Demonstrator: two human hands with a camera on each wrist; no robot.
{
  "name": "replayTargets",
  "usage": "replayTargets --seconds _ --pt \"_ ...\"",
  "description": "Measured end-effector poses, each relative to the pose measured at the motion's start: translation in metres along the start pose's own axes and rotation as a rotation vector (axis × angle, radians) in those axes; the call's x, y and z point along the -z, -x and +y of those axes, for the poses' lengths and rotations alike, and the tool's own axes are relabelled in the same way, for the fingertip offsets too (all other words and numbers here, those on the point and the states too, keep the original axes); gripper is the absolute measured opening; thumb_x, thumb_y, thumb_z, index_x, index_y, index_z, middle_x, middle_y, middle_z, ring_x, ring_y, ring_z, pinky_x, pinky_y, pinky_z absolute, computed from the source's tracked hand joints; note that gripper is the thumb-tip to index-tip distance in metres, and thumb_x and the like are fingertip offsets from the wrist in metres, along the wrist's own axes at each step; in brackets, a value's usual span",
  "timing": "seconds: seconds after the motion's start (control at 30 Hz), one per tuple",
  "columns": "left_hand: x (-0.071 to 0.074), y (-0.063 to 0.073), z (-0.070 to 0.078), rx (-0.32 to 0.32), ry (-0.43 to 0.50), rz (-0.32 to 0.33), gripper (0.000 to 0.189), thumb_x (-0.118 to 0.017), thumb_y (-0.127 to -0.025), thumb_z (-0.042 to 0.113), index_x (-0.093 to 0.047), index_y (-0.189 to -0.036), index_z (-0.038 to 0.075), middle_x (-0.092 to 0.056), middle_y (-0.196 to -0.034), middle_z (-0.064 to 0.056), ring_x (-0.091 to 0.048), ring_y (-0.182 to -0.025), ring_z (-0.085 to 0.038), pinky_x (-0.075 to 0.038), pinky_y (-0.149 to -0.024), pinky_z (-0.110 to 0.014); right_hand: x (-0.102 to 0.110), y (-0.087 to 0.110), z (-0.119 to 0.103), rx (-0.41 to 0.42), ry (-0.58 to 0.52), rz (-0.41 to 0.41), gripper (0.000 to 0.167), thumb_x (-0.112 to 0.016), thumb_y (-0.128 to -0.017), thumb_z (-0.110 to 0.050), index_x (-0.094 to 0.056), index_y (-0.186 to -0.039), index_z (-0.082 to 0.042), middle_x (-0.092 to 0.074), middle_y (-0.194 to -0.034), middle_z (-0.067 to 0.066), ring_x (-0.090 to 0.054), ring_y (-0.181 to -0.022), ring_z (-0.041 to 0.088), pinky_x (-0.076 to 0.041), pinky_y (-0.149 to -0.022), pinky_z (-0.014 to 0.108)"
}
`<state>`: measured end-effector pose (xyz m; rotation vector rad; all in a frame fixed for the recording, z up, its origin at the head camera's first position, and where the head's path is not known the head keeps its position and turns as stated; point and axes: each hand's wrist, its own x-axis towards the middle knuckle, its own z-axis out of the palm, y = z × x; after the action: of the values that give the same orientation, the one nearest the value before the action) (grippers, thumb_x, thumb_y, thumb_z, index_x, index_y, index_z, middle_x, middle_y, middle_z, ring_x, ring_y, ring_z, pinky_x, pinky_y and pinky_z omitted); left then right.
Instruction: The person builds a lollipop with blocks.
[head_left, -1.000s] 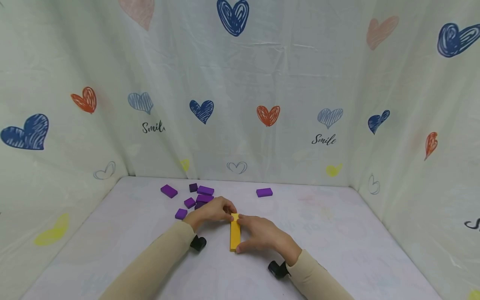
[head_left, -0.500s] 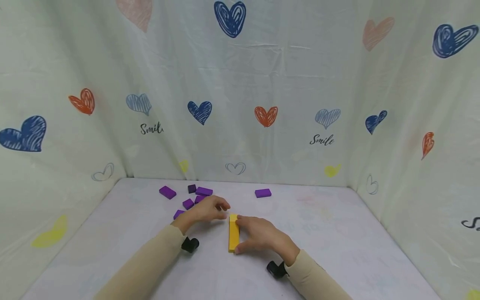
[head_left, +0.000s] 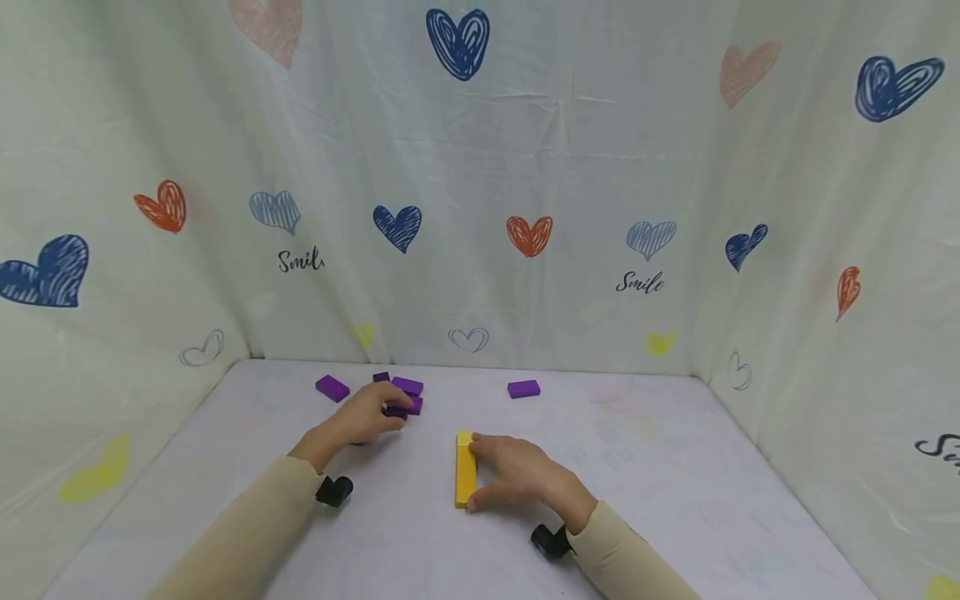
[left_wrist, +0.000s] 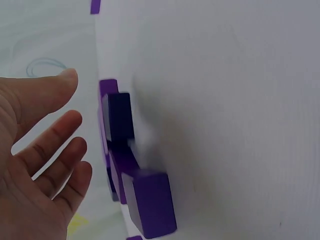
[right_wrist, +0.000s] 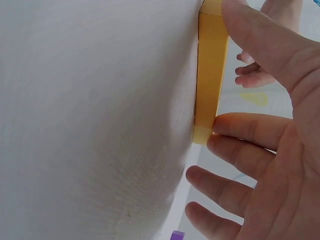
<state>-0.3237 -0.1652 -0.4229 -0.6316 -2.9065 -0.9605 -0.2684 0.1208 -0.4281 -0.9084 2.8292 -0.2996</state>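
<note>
Bar (head_left: 466, 479) between hands (head_left: 363, 417) (head_left: 525, 473); against the right

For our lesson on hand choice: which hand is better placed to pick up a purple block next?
Probably the left hand: it is close to the clustered purple blocks, holding nothing visible, while the right hand holds the yellow bar, farther from them.

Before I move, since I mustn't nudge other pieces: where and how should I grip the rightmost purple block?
Likely midway along its long sides, from above: the rightmost purple block lies flat, longer across than deep, apart from the other purple blocks.
</note>
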Motion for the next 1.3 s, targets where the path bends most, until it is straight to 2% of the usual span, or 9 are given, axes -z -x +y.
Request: replayTargets --seconds 0.17,0.37,0.57,0.83,1.03,1.3 --pt "0.003 0.000 -0.008 -0.031 -0.074 0.026 0.025 -0.073 -0.082 0.011 -0.070 -0.107 0.011 -0.061 -0.113 -0.009 -0.049 -0.113 -0.034 -0.039 -0.098 -0.050 -0.002 -0.002 0.002 -0.012 -0.002 -0.010 0.088 -0.074 -0.071 -0.061 -0.049 -0.140 -0.014 -0.045 -0.145 0.000 -0.043 -0.131 0.022 -0.035 -0.107 0.040" --pt "-0.002 -0.009 -0.012 0.036 -0.135 0.006 0.029 -0.070 -0.087 0.019 -0.067 -0.114 0.009 -0.057 -0.122 -0.015 -0.044 -0.123 -0.039 -0.033 -0.105 -0.053 -0.003 -0.001 0.001 -0.016 -0.015 -0.010 0.088 -0.074 -0.070 -0.061 -0.049 -0.140 -0.014 -0.044 -0.145 0.001 -0.043 -0.131 0.022 -0.035 -0.107 0.040" --pt "-0.007 -0.020 -0.012 0.089 -0.181 -0.024 0.034 -0.068 -0.089 0.025 -0.066 -0.119 0.010 -0.057 -0.119 -0.014 -0.051 -0.117 -0.035 -0.039 -0.101 -0.052 -0.003 0.000 0.000 -0.002 0.004 0.003 0.088 -0.074 -0.070 -0.062 -0.050 -0.138 -0.013 -0.045 -0.145 0.002 -0.044 -0.130 0.023 -0.036 -0.107 0.040" --pt "-0.008 -0.027 -0.009 0.069 -0.190 -0.014 0.025 -0.066 -0.090 0.019 -0.070 -0.112 0.008 -0.059 -0.107 -0.010 -0.055 -0.108 -0.033 -0.042 -0.096 -0.049 -0.002 -0.001 0.001 -0.004 -0.009 0.003 0.087 -0.074 -0.070 -0.061 -0.050 -0.139 -0.013 -0.046 -0.144 0.001 -0.045 -0.130 0.023 -0.036 -0.106 0.040" --pt "-0.009 -0.031 -0.009 0.086 -0.156 0.000 0.020 -0.066 -0.088 0.012 -0.073 -0.107 0.009 -0.061 -0.107 -0.010 -0.056 -0.108 -0.032 -0.042 -0.096 -0.048 -0.001 -0.001 0.001 -0.008 -0.016 0.000 0.087 -0.074 -0.069 -0.062 -0.050 -0.139 -0.014 -0.046 -0.144 0.001 -0.045 -0.130 0.023 -0.036 -0.107 0.040" --pt "-0.015 -0.035 -0.002 0.091 -0.173 0.012 0.019 -0.069 -0.085 0.010 -0.073 -0.104 0.011 -0.063 -0.103 -0.007 -0.059 -0.104 -0.028 -0.045 -0.094 -0.046 -0.001 0.000 0.000 -0.002 -0.035 0.009 0.088 -0.074 -0.069 -0.062 -0.051 -0.138 -0.013 -0.047 -0.143 0.001 -0.046 -0.129 0.024 -0.037 -0.106 0.042"
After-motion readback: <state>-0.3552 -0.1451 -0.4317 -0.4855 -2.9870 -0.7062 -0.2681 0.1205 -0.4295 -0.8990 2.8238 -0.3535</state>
